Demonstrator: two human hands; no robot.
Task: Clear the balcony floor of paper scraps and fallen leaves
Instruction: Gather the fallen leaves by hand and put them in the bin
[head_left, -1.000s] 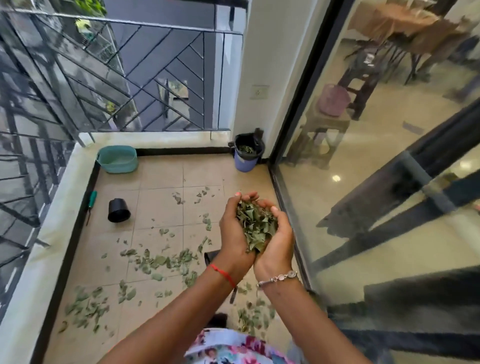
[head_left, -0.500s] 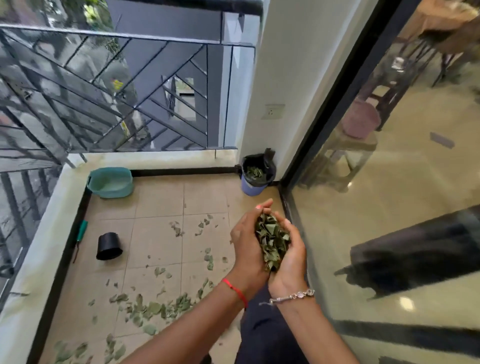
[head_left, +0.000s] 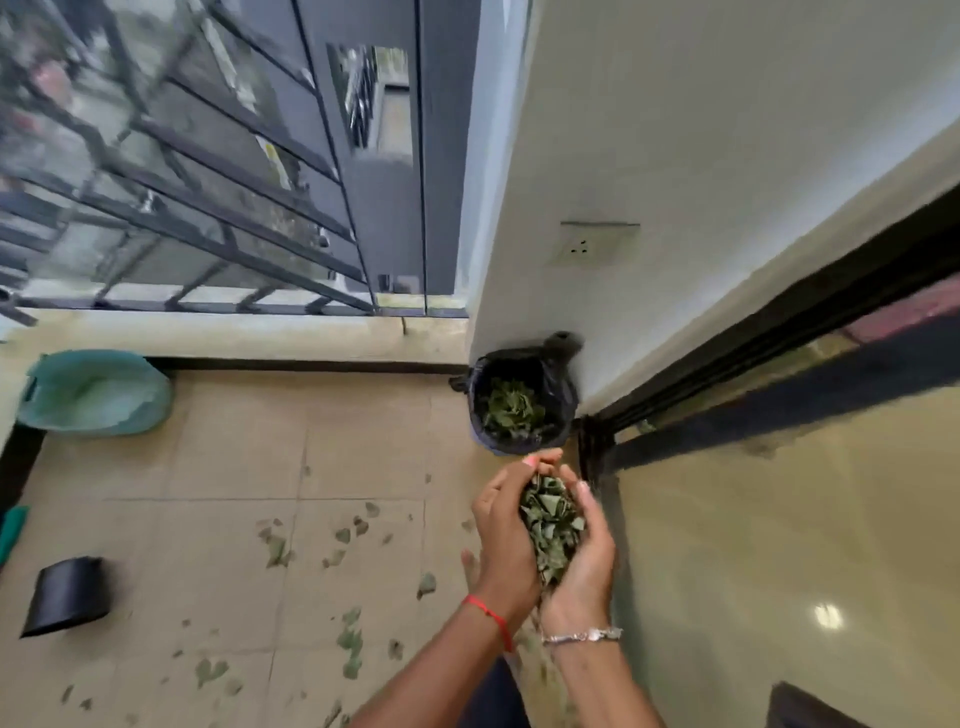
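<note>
Currently, your left hand (head_left: 506, 530) and right hand (head_left: 584, 561) are cupped side by side, fingers curled round a handful of leaves (head_left: 550, 525) held between the palms. The load sits just short of the lined bin (head_left: 560, 395), which stands in the corner between the wall (head_left: 675, 182) and the glass door (head_left: 779, 519); it is not yet over the rim. The bin already contains a layer of green leaves (head_left: 511, 410), so judge the task as partly done. Outstanding work: loose leaves (head_left: 348, 639) lie scattered across the tiled floor (head_left: 234, 457) to your left, singly and in small clusters. No paper scraps can be told apart through the blur. A teal basin (head_left: 156, 397) and a tipped black pot (head_left: 70, 595) sit further left, well apart from the bin.
</note>
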